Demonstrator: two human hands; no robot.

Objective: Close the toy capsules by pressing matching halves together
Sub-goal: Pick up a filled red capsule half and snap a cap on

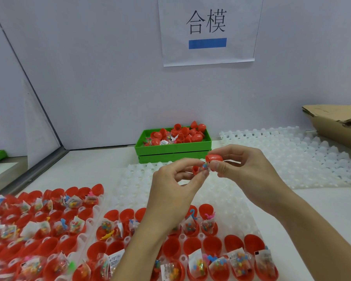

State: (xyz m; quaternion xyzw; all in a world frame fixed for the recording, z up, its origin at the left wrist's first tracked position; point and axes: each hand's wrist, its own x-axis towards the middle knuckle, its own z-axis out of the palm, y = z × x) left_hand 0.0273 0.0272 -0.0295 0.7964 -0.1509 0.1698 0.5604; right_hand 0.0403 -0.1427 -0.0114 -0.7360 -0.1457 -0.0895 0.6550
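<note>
My left hand [174, 180] pinches a red capsule half [197, 170] with a small bagged toy [204, 167] sticking out of it. My right hand [245, 169] pinches the other red half [214, 157] just above and to the right, its edge close to the filled half. Both hands hover above a white moulded tray [142, 179]. Below them, several open red halves with bagged toys [190, 226] stand in white trays across the front.
A green bin [172, 152] heaped with closed red capsules sits against the back wall. An empty white tray [288, 155] lies at the right, with a torn cardboard box [336, 124] behind it. A paper sign [208, 31] hangs on the wall.
</note>
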